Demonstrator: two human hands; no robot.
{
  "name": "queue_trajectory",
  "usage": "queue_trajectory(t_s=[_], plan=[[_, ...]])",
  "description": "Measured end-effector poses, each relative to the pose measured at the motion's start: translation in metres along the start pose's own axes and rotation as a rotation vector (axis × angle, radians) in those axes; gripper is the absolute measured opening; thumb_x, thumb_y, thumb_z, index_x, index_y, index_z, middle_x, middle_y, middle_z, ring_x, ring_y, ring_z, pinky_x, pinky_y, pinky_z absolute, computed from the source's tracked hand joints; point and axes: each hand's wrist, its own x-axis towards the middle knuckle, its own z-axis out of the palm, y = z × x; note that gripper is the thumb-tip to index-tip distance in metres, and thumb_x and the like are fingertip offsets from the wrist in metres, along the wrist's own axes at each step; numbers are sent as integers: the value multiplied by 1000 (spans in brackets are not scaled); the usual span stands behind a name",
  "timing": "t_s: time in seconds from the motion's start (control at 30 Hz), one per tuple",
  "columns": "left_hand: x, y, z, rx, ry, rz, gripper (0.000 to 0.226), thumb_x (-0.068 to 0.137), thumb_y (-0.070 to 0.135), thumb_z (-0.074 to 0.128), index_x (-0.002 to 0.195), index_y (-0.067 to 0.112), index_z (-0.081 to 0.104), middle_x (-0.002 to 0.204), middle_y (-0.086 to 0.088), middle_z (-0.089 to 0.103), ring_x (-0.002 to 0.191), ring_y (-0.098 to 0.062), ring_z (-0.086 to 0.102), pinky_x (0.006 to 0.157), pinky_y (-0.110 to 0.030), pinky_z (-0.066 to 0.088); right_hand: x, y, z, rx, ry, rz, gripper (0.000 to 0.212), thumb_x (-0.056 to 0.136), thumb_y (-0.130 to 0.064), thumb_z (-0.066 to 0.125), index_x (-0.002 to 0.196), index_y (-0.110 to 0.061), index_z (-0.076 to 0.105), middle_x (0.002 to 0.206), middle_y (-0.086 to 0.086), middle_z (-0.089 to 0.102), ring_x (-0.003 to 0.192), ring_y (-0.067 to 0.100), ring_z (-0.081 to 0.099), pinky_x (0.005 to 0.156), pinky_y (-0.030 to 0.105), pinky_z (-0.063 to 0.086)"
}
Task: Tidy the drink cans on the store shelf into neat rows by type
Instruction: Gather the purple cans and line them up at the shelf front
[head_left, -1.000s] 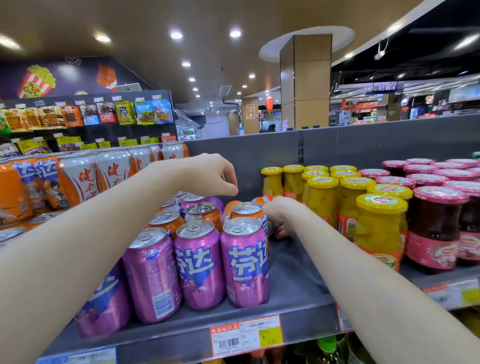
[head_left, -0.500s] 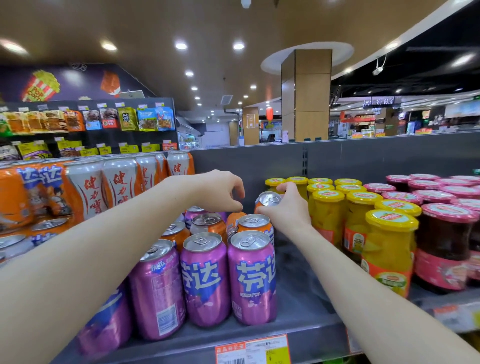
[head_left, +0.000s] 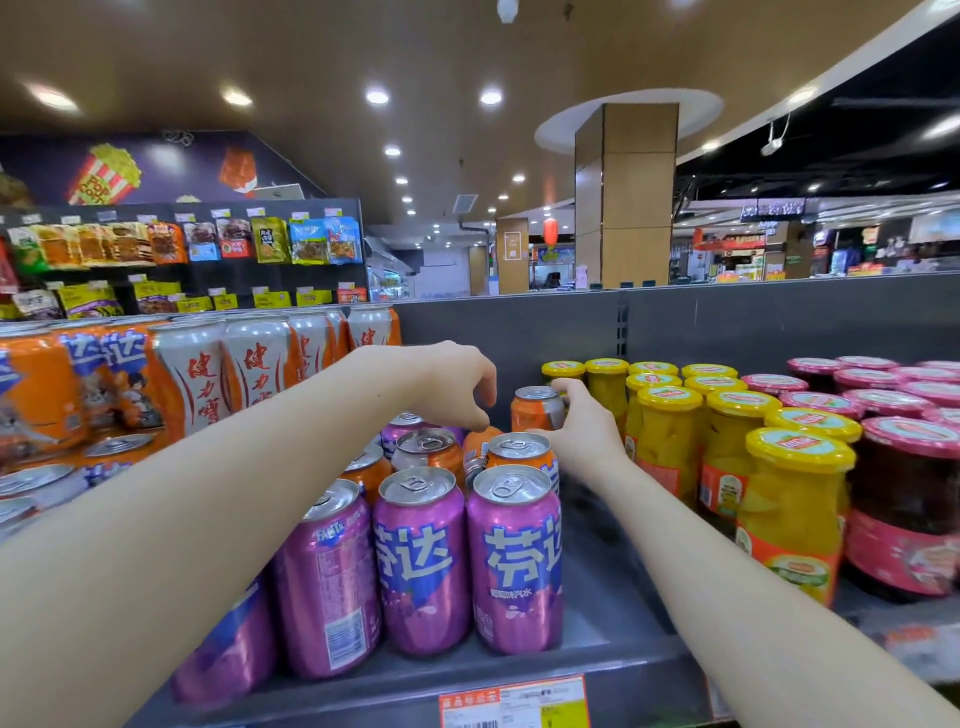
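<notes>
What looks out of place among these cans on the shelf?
The types are mixed: orange cans stand right behind the front row of purple Fanta cans, with another purple can further back. The right hand grips a raised orange can above the rest.

Left arm (head_left: 208, 499): bare along whole visible length, frame edge to wrist; smooth, slender. Right arm (head_left: 727, 571): likewise bare, frame edge to wrist; narrower in view. Left hand (head_left: 457, 384): bare, rounded knuckles showing. Right hand (head_left: 584, 434): bare, back and thumb showing; nails too blurred to tell.
</notes>
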Motion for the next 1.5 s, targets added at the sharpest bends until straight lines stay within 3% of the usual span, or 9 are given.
queue_trajectory(t_s=[0.1, 0.2, 0.37, 0.53, 0.73, 0.83, 1.07, 1.37, 1.5], plan=[[-5, -5, -2, -26, 27, -13, 32, 92, 37, 67, 122, 28, 62, 100, 11, 61, 90, -12, 59, 76, -25, 47, 1, -6, 0, -184, 98, -125, 80, 77, -25, 83, 147, -25, 44, 143, 2, 53, 129, 27, 50, 103, 42, 48], [-11, -7, -4, -50, 70, -17, 31, 91, 37, 68, 121, 28, 63, 105, 8, 65, 93, -13, 62, 80, -27, 51, 0, -27, -5, -237, 136, -412, 48, 83, -13, 72, 129, -22, 61, 115, 2, 64, 106, 19, 58, 91, 36, 52], [-20, -8, -6, -51, 111, -31, 31, 93, 36, 64, 123, 27, 63, 108, 6, 67, 96, -15, 64, 85, -32, 56, 8, -64, -23, -178, -326, -232, 9, 83, -23, 78, 87, -17, 75, 71, 0, 75, 60, 10, 67, 62, 30, 61], [-27, -13, -7, -59, 144, -53, 29, 93, 36, 63, 120, 26, 64, 106, 5, 68, 95, -14, 64, 85, -33, 57, 22, -90, -23, -432, -537, -162, 28, 80, -34, 82, 84, -8, 73, 72, 5, 75, 58, 17, 70, 51, 24, 56], [-37, -23, -9, -76, 155, -78, 30, 94, 37, 61, 121, 25, 64, 106, 5, 67, 96, -14, 64, 85, -32, 57, 22, -109, 4, -874, -869, 217, 60, 85, -59, 70, 111, -5, 65, 96, 13, 73, 77, 25, 70, 82, 37, 59], [-41, -26, -10, -86, 162, -82, 29, 93, 38, 62, 120, 26, 65, 105, 6, 67, 95, -14, 64, 85, -34, 58, 15, -116, 8, -893, -837, 133, 60, 87, -59, 67, 114, -6, 62, 93, 8, 66, 82, 22, 65, 78, 35, 52], [-45, -32, -10, -103, 173, -82, 30, 93, 39, 62, 120, 27, 65, 102, 7, 66, 92, -12, 64, 82, -31, 58, 8, -118, 17, -846, -848, 209, 61, 94, -51, 62, 134, -6, 54, 115, 11, 60, 109, 26, 60, 102, 38, 48], [-43, -40, -11, -96, 151, -90, 33, 95, 39, 61, 124, 24, 63, 108, 4, 65, 97, -16, 63, 86, -32, 55, 8, -136, -14, -839, -636, 97, 32, 88, -43, 66, 84, -11, 63, 88, 8, 64, 75, 24, 65, 91, 35, 56], [-38, -39, -9, -104, 132, -73, 37, 93, 37, 63, 127, 23, 62, 112, 4, 66, 101, -16, 62, 87, -31, 54, 15, -132, -24, -698, -496, 73, 40, 75, -41, 74, 95, -9, 62, 88, 10, 62, 76, 25, 65, 86, 37, 60]])
